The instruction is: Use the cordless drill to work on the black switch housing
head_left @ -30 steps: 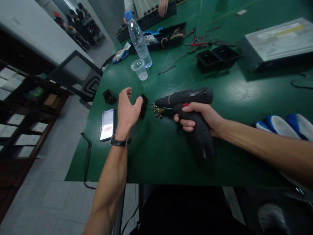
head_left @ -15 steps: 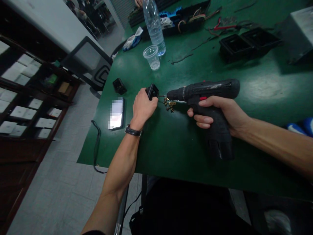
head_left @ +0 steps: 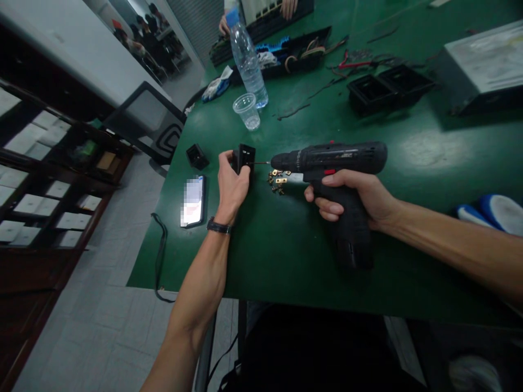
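The table (head_left: 302, 228) is green, the drill (head_left: 343, 158) black with red accents, the bottle cap (head_left: 232, 17) blue.

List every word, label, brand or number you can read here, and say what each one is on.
No text can be read with certainty.
Drill: pale marking on its side, too small and blurred to read.
Phone: screen partly pixelated and washed out, nothing legible.
White boxes: any marks are too small to read.

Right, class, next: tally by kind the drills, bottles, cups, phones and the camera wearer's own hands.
Cordless drill: 1
Plastic bottle: 1
Clear cup: 1
Smartphone: 1
Wearer's hands, left hand and right hand: 2
Total: 6
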`<action>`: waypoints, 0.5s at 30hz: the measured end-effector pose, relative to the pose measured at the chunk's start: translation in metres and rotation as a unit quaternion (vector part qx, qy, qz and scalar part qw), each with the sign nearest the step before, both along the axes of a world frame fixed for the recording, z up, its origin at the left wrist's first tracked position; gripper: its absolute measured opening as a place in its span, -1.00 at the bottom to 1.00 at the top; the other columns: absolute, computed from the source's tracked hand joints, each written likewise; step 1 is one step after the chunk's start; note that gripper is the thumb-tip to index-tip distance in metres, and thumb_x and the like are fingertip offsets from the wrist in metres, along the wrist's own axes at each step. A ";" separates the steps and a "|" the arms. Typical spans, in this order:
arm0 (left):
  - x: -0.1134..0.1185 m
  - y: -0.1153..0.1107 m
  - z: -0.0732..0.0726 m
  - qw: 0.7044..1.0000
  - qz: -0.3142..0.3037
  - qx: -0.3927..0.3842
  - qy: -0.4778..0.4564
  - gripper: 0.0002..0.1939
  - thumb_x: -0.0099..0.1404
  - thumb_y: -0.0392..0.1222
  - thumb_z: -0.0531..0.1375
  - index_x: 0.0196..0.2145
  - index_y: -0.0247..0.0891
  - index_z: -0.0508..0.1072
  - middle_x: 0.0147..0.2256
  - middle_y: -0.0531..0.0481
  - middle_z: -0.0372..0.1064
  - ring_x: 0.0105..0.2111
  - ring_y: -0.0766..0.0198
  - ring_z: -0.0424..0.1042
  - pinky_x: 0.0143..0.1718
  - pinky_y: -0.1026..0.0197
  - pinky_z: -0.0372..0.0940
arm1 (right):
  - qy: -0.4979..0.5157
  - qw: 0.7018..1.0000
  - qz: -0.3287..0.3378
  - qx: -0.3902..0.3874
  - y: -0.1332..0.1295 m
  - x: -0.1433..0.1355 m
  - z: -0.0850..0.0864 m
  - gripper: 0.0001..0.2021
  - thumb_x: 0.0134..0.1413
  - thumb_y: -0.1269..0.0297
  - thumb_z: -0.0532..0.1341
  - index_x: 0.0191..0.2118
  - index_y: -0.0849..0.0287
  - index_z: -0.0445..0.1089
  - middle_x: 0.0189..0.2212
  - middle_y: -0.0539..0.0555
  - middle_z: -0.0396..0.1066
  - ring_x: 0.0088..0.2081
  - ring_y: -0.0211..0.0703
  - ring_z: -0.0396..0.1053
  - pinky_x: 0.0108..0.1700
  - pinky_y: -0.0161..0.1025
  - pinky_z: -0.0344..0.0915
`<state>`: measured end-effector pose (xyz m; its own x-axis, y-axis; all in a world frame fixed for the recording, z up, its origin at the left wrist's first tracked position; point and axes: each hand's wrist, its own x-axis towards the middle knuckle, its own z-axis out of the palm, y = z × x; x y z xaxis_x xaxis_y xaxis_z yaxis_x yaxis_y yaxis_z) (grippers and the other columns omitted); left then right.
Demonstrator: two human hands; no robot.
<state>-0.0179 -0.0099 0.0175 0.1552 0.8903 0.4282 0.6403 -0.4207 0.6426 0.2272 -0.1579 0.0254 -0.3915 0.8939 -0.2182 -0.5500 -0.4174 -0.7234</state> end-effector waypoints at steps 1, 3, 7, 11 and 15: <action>-0.001 0.002 -0.001 1.000 -0.005 0.004 -0.012 -0.60 0.13 -0.29 0.19 -0.05 -0.19 0.26 -0.04 -0.10 0.36 -0.01 0.10 0.36 0.14 -0.02 0.24 | 0.004 1.000 -0.002 0.003 0.000 0.000 -0.001 -0.70 0.21 0.24 0.09 -0.25 0.37 0.48 -0.69 0.02 0.21 -0.61 -0.24 0.12 -0.51 -0.26 0.18; -0.002 0.006 -0.004 0.999 -0.014 0.003 -0.034 -0.58 0.09 -0.30 0.19 -0.06 -0.18 0.24 -0.04 -0.08 0.34 0.00 0.12 0.34 0.14 0.01 0.25 | 0.011 1.000 -0.005 0.007 0.000 0.001 -0.003 -0.70 0.21 0.25 0.09 -0.24 0.37 0.48 -0.69 0.02 0.21 -0.61 -0.24 0.11 -0.50 -0.26 0.18; -0.004 0.011 -0.010 0.996 -0.038 -0.034 -0.066 -0.53 0.09 -0.29 0.18 -0.03 -0.17 0.18 -0.10 -0.06 0.34 -0.08 0.16 0.38 -0.06 0.09 0.35 | 0.022 1.000 -0.001 0.014 0.000 0.001 -0.003 -0.71 0.20 0.24 0.09 -0.24 0.35 0.48 -0.68 0.03 0.22 -0.60 -0.23 0.12 -0.49 -0.27 0.19; -0.003 0.012 -0.011 0.996 -0.033 -0.037 -0.072 -0.52 0.11 -0.27 0.18 -0.01 -0.16 0.15 -0.14 -0.04 0.33 -0.17 0.20 0.40 -0.20 0.19 0.36 | 0.028 1.000 -0.003 0.012 0.000 0.001 -0.001 -0.73 0.18 0.24 0.12 -0.26 0.33 0.48 -0.68 0.03 0.23 -0.60 -0.22 0.12 -0.48 -0.26 0.22; 0.001 0.011 -0.009 0.998 -0.030 0.003 -0.064 -0.51 0.12 -0.30 0.18 0.00 -0.18 0.15 -0.17 -0.02 0.31 -0.19 0.24 0.39 -0.14 0.18 0.36 | 0.029 0.999 -0.017 0.012 -0.001 0.000 -0.001 -0.76 0.15 0.24 0.16 -0.27 0.31 0.48 -0.67 0.02 0.24 -0.61 -0.21 0.11 -0.48 -0.24 0.25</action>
<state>-0.0169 0.0007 0.0086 0.1523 0.8782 0.4535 0.5273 -0.4603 0.7142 0.2272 -0.1589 0.0246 -0.3721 0.9118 -0.1738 -0.6048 -0.3802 -0.6998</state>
